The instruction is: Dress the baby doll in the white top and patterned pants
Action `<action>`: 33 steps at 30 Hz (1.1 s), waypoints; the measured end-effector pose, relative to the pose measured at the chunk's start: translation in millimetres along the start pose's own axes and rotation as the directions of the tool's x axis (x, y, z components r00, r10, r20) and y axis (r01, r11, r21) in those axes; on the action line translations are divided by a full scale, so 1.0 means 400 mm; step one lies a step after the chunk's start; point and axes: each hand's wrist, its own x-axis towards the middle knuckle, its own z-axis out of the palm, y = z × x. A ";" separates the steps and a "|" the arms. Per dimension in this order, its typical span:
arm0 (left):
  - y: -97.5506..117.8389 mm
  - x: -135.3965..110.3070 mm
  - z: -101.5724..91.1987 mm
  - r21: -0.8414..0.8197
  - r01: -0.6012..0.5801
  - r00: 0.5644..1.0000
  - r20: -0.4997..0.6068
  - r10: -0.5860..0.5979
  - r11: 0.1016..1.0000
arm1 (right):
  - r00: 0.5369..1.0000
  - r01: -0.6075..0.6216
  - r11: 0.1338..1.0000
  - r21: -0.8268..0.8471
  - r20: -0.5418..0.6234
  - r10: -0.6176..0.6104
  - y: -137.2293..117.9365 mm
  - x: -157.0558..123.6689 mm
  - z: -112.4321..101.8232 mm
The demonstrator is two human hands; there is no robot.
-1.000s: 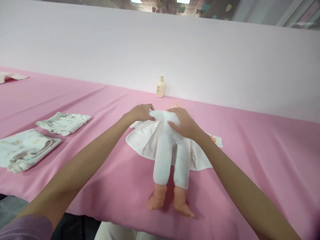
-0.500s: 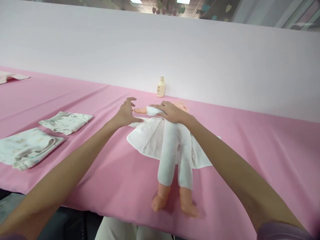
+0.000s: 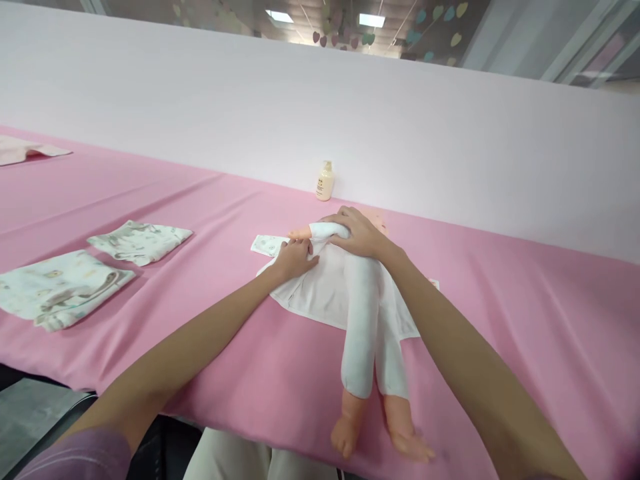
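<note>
A baby doll [image 3: 363,320] in a white body suit lies on its back, head toward the wall, on a spread white baby shirt [image 3: 320,293]. My right hand [image 3: 363,232] is wrapped round the doll's upper arm near the shoulder and partly hides its head. The doll's white-sleeved arm [image 3: 327,231] points left, its hand beside my left fingers. Just below that arm, my left hand [image 3: 296,259] is closed with curled fingers on the shirt's cloth. Beyond it, the shirt's patterned sleeve end [image 3: 267,245] sticks out to the left.
A cream pump bottle [image 3: 325,181] stands against the white wall [image 3: 200,100]. Two folded patterned garments [image 3: 140,241] [image 3: 65,288] lie to the left on the pink cloth [image 3: 215,360]. A pale pink cloth piece [image 3: 30,149] lies at the far left.
My left hand has moved from beyond the doll's hand down onto the shirt, its fingers now curled. The doll's body and legs have shifted to the right, with the legs closer together.
</note>
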 end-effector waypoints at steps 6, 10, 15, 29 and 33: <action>-0.024 0.009 0.032 -0.021 0.047 0.998 -0.048 -0.048 0.999 | 0.993 -0.107 0.994 0.033 -0.042 0.108 0.041 -0.022 0.041; -0.045 0.010 0.027 -0.129 0.109 0.990 -0.070 -0.119 0.986 | 0.981 -0.180 0.980 0.080 -0.054 0.185 0.050 -0.019 0.060; -0.066 0.003 0.015 -0.480 0.153 0.976 -0.063 -0.208 0.864 | 0.973 -0.205 0.974 0.098 -0.087 0.214 0.061 -0.011 0.090; -0.082 0.021 0.014 -0.693 0.184 0.930 -0.106 -0.351 0.697 | 0.957 -0.260 0.965 0.023 -0.129 0.261 0.070 -0.003 0.120; -0.074 0.022 0.008 -0.672 0.180 0.918 -0.148 -0.368 0.719 | 0.962 -0.262 0.964 -0.042 -0.088 0.258 0.067 -0.003 0.128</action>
